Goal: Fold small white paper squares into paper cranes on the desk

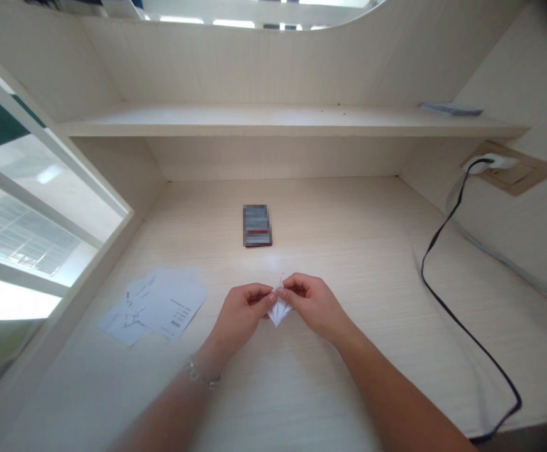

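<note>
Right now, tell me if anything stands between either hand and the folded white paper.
Nothing visible does: the left hand and right hand both pinch the folded white paper directly. The printed sheets lie apart to the left, a dark rectangular item farther back.

The folded paper (pixel 279 312) is white, the cable (pixel 435 239) black, the desk (pixel 348 232) beige-grained.

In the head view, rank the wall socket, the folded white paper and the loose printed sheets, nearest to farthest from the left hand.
1. Folded white paper: held by the left hand, at its right side.
2. Loose printed sheets: just left of that hand.
3. Wall socket: far right, set higher up.
</note>
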`<move>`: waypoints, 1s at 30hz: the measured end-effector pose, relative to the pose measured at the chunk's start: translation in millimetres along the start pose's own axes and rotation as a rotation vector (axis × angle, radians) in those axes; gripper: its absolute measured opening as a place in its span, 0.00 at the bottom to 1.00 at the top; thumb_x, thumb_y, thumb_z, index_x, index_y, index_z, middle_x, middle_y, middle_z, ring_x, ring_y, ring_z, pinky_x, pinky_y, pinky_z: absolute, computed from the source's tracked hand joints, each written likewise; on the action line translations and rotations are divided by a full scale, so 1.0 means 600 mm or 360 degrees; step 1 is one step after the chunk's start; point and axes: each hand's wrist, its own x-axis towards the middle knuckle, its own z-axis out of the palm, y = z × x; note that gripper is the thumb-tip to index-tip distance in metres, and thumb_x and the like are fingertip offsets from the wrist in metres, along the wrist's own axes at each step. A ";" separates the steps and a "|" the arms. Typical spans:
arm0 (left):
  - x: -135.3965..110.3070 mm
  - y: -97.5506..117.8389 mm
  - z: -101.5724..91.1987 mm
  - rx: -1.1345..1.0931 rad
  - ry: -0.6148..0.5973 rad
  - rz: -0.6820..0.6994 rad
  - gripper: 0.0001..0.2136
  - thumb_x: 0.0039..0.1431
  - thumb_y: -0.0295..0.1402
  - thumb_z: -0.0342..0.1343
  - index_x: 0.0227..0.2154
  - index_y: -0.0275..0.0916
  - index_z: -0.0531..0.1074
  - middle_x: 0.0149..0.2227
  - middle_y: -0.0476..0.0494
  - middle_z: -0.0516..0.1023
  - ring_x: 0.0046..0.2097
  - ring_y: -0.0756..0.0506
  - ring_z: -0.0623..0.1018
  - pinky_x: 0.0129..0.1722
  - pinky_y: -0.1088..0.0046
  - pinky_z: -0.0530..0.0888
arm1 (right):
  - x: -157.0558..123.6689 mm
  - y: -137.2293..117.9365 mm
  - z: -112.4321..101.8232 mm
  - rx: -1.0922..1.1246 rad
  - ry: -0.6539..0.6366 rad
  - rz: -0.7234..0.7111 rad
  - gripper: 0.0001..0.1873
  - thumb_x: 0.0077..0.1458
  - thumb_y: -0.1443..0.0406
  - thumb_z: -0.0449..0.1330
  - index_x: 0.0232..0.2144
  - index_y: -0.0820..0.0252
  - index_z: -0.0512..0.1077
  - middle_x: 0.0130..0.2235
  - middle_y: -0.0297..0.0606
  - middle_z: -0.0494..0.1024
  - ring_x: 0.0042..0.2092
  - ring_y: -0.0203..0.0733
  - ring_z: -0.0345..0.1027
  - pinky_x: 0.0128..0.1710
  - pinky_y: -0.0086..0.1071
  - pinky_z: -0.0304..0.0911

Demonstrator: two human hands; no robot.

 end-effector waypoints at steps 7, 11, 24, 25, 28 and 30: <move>0.001 -0.003 -0.002 -0.0098 0.0120 0.0046 0.10 0.47 0.34 0.58 0.32 0.33 0.74 0.30 0.43 0.77 0.30 0.48 0.74 0.30 0.73 0.71 | 0.003 0.003 0.006 0.0324 -0.0042 0.0087 0.10 0.45 0.60 0.61 0.31 0.60 0.71 0.30 0.36 0.75 0.31 0.38 0.69 0.31 0.31 0.65; 0.001 -0.005 -0.002 -0.0138 0.0186 0.0088 0.11 0.47 0.34 0.59 0.33 0.33 0.73 0.30 0.43 0.77 0.30 0.49 0.75 0.30 0.72 0.73 | 0.002 0.005 0.012 0.0382 -0.0057 0.0130 0.13 0.44 0.60 0.62 0.33 0.61 0.70 0.25 0.34 0.74 0.27 0.36 0.68 0.26 0.29 0.65; 0.000 0.000 0.000 -0.0274 0.0081 0.0021 0.17 0.44 0.32 0.61 0.39 0.34 0.69 0.29 0.45 0.76 0.29 0.49 0.75 0.29 0.73 0.73 | 0.001 0.004 0.017 0.0397 0.0069 0.0084 0.12 0.43 0.63 0.63 0.32 0.61 0.69 0.24 0.32 0.73 0.25 0.35 0.67 0.25 0.29 0.63; -0.001 0.002 0.002 -0.0300 0.0029 0.0007 0.17 0.44 0.31 0.61 0.40 0.34 0.68 0.29 0.46 0.76 0.29 0.49 0.75 0.29 0.72 0.73 | 0.001 0.005 0.017 0.0366 0.0097 0.0069 0.11 0.43 0.64 0.63 0.32 0.60 0.69 0.23 0.31 0.72 0.24 0.34 0.66 0.24 0.28 0.63; -0.002 0.004 0.005 -0.0300 -0.0021 -0.0004 0.18 0.42 0.28 0.61 0.40 0.34 0.67 0.26 0.48 0.75 0.26 0.50 0.75 0.28 0.73 0.72 | 0.002 0.006 0.015 0.0282 0.0134 0.0057 0.10 0.43 0.64 0.63 0.31 0.60 0.70 0.21 0.30 0.70 0.22 0.34 0.65 0.22 0.28 0.61; -0.003 0.003 0.006 -0.0278 0.0001 0.0015 0.18 0.42 0.26 0.61 0.39 0.34 0.67 0.24 0.49 0.74 0.25 0.49 0.75 0.27 0.74 0.71 | 0.002 0.005 0.015 0.0270 0.0121 0.0076 0.10 0.42 0.64 0.63 0.30 0.60 0.70 0.21 0.30 0.71 0.22 0.34 0.65 0.22 0.29 0.61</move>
